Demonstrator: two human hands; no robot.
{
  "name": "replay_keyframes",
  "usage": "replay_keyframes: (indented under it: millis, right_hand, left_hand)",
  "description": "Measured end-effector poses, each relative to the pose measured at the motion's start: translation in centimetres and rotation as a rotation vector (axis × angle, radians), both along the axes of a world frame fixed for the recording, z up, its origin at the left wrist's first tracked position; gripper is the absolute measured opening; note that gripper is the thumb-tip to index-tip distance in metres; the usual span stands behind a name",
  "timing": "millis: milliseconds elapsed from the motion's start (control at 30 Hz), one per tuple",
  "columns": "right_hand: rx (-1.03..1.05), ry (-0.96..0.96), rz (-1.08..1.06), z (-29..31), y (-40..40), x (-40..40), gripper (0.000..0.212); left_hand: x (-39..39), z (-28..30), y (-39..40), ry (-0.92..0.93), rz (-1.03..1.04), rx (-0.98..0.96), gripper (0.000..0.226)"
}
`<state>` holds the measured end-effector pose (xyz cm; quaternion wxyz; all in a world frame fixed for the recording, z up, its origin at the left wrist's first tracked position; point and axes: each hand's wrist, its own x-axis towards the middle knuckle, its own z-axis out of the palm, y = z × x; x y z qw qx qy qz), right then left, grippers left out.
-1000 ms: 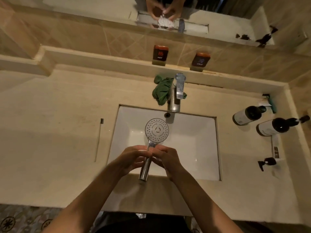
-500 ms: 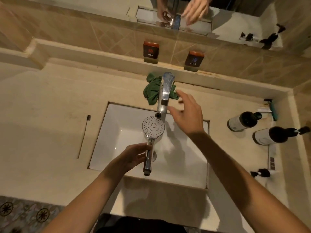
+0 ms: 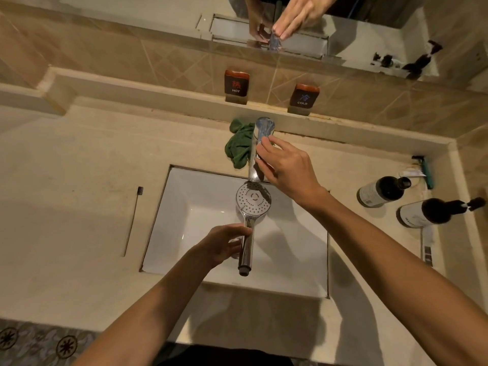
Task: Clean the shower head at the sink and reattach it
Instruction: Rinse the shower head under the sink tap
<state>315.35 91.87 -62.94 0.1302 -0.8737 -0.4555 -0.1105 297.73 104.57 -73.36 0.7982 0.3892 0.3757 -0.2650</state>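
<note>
Countertop (image 3: 79, 196) of beige stone spans the view, and at its far left a thin dark toothbrush (image 3: 133, 220) lies beside a long groove. The white rectangular sink (image 3: 295, 249) is set into the counter next. The left hand (image 3: 224, 243) reaches over the basin with its fingers wrapped around the chrome handle of the shower head (image 3: 250, 215), which it holds above the sink, nozzle face up and round head just below the spout. A crumpled green cloth (image 3: 239, 147) sits on the counter behind the basin, touching the base of the chrome faucet (image 3: 260, 149). The right hand (image 3: 287, 167) rests on the faucet lever, fingertips curled loosely against its side, not fully closed around it. On the ledge behind stand two small signs, HOT (image 3: 236, 83) and COLD (image 3: 303, 95). At the right, two dark pump bottles (image 3: 383, 190) lie on their sides on the counter.
</note>
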Motion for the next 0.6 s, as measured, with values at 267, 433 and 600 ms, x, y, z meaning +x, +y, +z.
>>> replay_keyframes:
  millis: [267, 433, 600]
  right_hand:
    - [-0.062, 0.006, -0.03, -0.4, 0.0, -0.8, 0.046]
    - [0.02, -0.074, -0.052, -1.4, 0.3, -1.4, 0.056]
    - [0.083, -0.113, -0.069, -2.2, 0.3, -2.0, 0.065]
  left_hand:
    - [-0.3, -0.3, -0.1, 0.052, 0.045, 0.002, 0.041]
    - [-0.8, -0.7, -0.3, 0.101, 0.111, -0.02, 0.041]
    - [-0.8, -0.7, -0.6, 0.139, 0.14, -0.017, 0.035]
